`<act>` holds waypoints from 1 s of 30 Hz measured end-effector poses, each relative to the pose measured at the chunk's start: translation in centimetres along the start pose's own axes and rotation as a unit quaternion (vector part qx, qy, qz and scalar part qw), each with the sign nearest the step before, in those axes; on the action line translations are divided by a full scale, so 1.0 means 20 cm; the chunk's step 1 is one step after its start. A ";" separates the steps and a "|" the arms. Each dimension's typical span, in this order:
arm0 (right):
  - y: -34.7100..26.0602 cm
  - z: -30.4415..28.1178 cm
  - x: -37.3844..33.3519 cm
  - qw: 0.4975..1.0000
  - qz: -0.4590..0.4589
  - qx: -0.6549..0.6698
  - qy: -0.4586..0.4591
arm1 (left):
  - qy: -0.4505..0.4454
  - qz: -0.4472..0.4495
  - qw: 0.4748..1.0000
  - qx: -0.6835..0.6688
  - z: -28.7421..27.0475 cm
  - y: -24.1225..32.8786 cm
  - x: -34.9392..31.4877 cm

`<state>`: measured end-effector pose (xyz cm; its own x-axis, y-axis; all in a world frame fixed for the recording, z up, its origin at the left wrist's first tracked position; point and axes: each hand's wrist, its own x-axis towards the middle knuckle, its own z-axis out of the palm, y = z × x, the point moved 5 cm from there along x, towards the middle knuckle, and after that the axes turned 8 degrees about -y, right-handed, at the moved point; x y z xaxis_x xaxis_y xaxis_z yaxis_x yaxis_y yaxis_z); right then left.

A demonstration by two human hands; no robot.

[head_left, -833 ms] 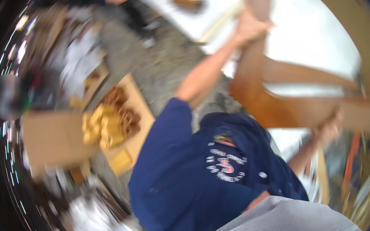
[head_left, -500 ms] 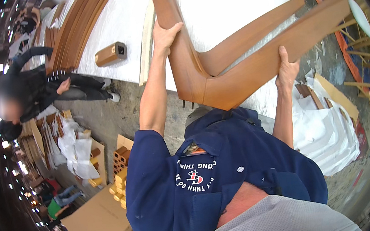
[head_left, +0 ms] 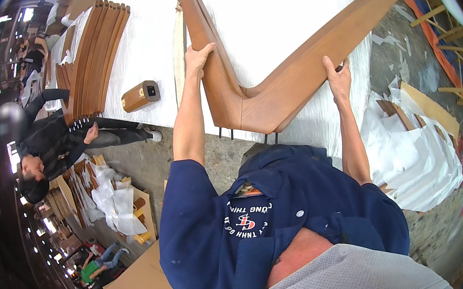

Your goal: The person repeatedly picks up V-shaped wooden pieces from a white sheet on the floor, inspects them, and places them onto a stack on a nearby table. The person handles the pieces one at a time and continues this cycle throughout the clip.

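Two brown V-shaped wooden furniture pieces (head_left: pixel 287 84) lie nearly aligned side by side, their bend toward me. Several thin dark pins stick out from the bend on my side. My left hand (head_left: pixel 199 61) is closed around the left branch, thumb on its inner side. On the right branch, my right hand (head_left: pixel 339 78) grips the lower edge with its thumb up, its other fingers partly hidden. Beneath and beyond the pieces is a table wrapped in white sheeting (head_left: pixel 284 1). A pale padded strip (head_left: pixel 180 53) runs by my left hand.
A faceted wooden block (head_left: pixel 139 97) with a dark hole lies on the table's left part. Beyond it are several curved wooden slats (head_left: pixel 97 60), with a person in dark clothes (head_left: pixel 56 136) beside them. White-wrapped parts (head_left: pixel 411 164) stand at right; a cardboard sheet (head_left: pixel 141 283) is at lower left.
The two V-shaped pieces, spread apart before at their right branches, now lie close together. Both have shifted left, and my hands have moved with them. The person at left has turned.
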<state>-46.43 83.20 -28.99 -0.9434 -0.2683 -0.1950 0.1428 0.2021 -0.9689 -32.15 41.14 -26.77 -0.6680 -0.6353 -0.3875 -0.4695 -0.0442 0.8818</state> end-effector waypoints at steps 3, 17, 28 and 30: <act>0.03 0.02 0.06 0.998 -0.051 -0.034 -0.002 | 0.006 -0.015 0.999 0.027 0.02 0.11 -0.01; -0.02 1.11 0.17 0.858 -0.094 -0.288 -0.415 | 0.013 0.047 0.999 -0.005 -0.17 -0.65 -0.33; 0.02 1.73 -0.10 0.823 0.217 -0.008 -0.525 | -0.027 0.018 0.996 -0.085 -0.08 -0.49 -0.56; 0.01 1.75 -0.08 0.824 0.220 0.008 -0.522 | -0.023 0.031 0.996 -0.077 -0.09 -0.48 -0.52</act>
<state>-34.50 50.64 -34.22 -0.0279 -0.8380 -0.5450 0.4145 0.4864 -0.7691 -19.63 46.76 -30.74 -0.7204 -0.6050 -0.3390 -0.3347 -0.1249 0.9340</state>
